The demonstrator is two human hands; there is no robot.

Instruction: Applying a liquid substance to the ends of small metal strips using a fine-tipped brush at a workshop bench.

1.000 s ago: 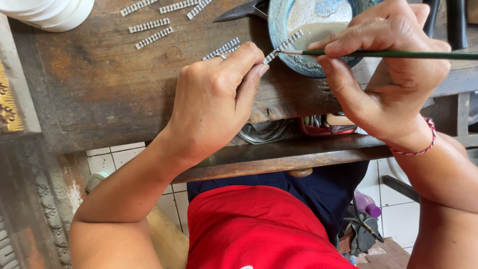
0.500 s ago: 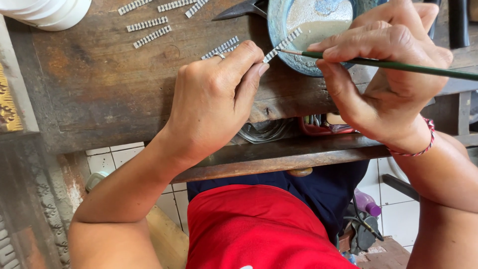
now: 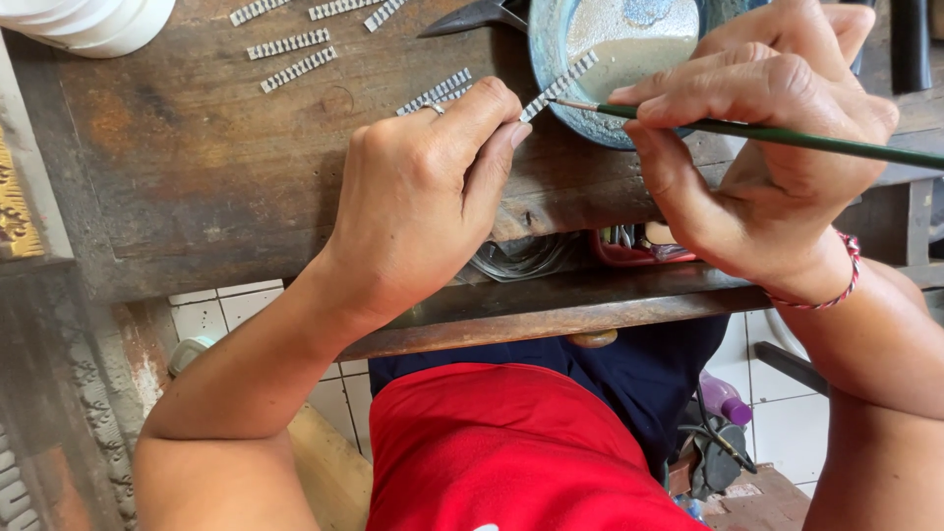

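Over the blue bowl [image 3: 551, 59], the left hand [image 3: 423, 197] pinches a ridged metal strip [image 3: 558, 86]; the right hand [image 3: 757, 147] is closed around a green brush [image 3: 787, 138] touching it.

The green brush [image 3: 787, 136] runs off the right edge, and the white bowl [image 3: 88, 18] is cut by the top.

No labels, signs or screens are visible. The only package-like item is a small purple plastic bottle [image 3: 725, 396] with a pale cap, standing low at the right beneath the worn brown wooden workbench [image 3: 197, 177], near the white-tiled floor [image 3: 787, 413].
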